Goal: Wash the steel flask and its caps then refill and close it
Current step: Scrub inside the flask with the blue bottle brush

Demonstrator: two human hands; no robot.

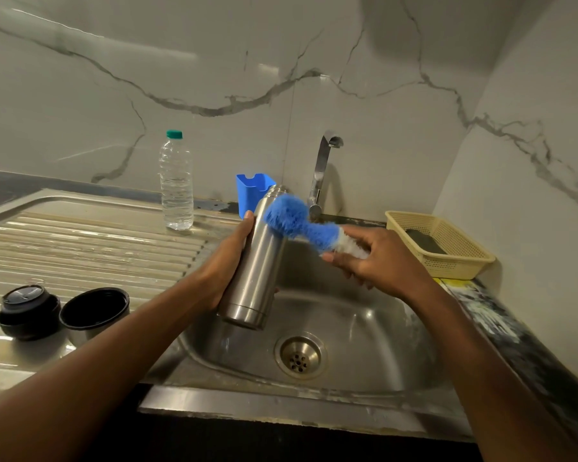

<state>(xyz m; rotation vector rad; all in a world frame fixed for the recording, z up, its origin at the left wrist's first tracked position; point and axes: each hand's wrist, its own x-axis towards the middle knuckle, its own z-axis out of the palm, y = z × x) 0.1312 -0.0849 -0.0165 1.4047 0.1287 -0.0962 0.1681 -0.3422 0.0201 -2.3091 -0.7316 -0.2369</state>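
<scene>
My left hand grips the steel flask, uncapped and tilted, above the sink basin. My right hand holds a blue and white bottle brush. The brush's blue bristle head lies against the flask's upper side near the mouth. Two black caps stand on the draining board at the left: an inner stopper and a cup-shaped lid with its opening upward.
A clear water bottle with a green cap stands on the draining board. Behind the flask are a blue holder and the tap. A cream basket holding a dark sponge sits right of the sink.
</scene>
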